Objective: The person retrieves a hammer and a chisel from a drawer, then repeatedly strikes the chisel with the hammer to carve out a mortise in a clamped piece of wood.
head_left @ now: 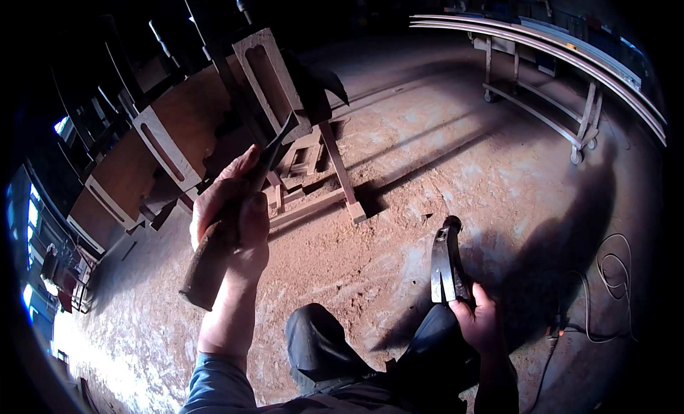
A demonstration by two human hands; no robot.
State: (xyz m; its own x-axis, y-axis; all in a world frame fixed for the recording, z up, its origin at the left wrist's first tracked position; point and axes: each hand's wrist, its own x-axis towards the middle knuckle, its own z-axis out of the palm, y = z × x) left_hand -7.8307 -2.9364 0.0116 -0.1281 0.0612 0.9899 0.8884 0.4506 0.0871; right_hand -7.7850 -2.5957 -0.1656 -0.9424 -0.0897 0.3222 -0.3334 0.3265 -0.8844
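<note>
A chisel [269, 157] at nine o'clock, held aloft and slanting: its thick, brown, worn-looking handle ends toward seven o'clock, its dark, narrow blade points toward one. The tip appears beside the lower end of a block [280, 72]; whether they touch cannot be told. The block, at eleven o'clock, is pale wood with a long, round-ended slot in its face, tilted so its length runs from eleven to five. At four o'clock, a claw hammer [447, 261], dark metal with bright glints, held with its striking end toward twelve, split claw toward six; its handle is mostly hidden.
</note>
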